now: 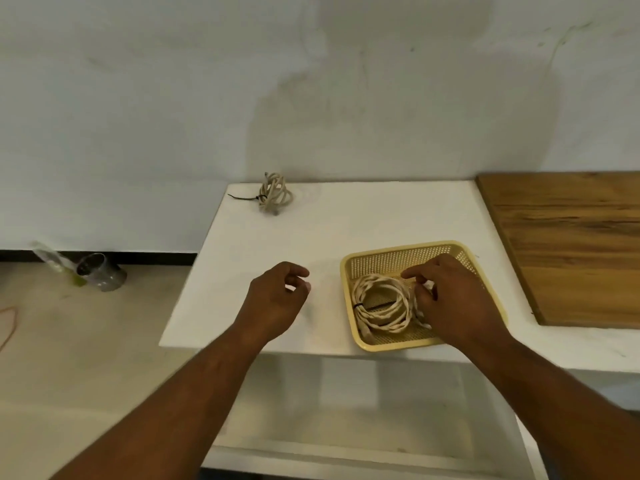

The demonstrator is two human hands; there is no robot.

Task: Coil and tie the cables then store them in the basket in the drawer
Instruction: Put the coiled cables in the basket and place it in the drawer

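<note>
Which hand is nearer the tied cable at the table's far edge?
Left. The left hand is directly in front of the cable; the right hand is farther right, over the basket.

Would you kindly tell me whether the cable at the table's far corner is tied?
Tied: the far cable lies coiled on the white table, a dark tie cinching its loops.

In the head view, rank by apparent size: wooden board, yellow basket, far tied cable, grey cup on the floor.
1. Wooden board, partly cropped.
2. Yellow basket.
3. Far tied cable and grey cup look alike; they sit at different distances, so no ranking.
</note>
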